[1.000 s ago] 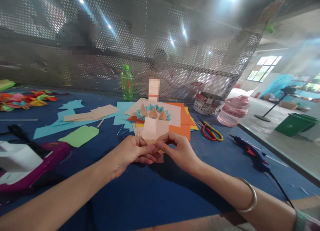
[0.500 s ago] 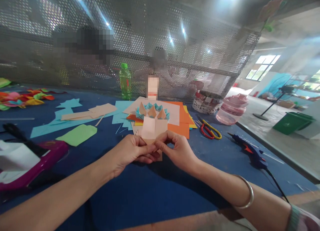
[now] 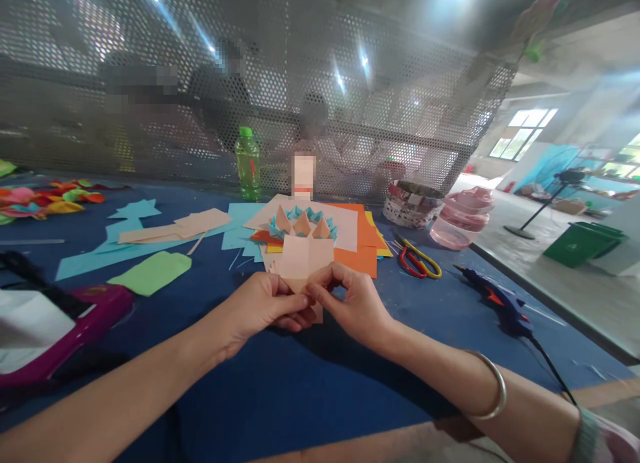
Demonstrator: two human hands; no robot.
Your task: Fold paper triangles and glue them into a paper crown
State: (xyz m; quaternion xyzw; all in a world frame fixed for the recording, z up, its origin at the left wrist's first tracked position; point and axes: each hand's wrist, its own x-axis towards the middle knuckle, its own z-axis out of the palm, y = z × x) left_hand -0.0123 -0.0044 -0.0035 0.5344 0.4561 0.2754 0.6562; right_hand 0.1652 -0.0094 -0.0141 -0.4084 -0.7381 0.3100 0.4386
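Between both hands is a folded piece of pale peach paper [image 3: 306, 257], held above the blue table near the middle of the view. My left hand [image 3: 274, 301] pinches its lower left part, fingers curled beneath. At the bottom point, my right hand [image 3: 345, 296] grips the paper between thumb and forefinger. Just behind it sits a ring of folded paper points [image 3: 302, 223], blue and peach. Under that ring lie sheets of orange paper [image 3: 356, 257], pale paper and blue paper [image 3: 239, 228]. The fingers partly hide the lower folds.
Scissors [image 3: 419, 259], a blue glue gun [image 3: 495, 296], a pink jug [image 3: 463, 216] and a paper-covered basket [image 3: 413, 204] stand or lie right. A green bottle [image 3: 248, 164] is at the back. Left are green paper [image 3: 151, 273] and a purple device [image 3: 107, 309]. A perforated screen [image 3: 280, 69] rises behind.
The upper left flap of the peach paper now looks flatter and more level with the right side. Both hands keep their pinch. The whole view has shifted slightly.
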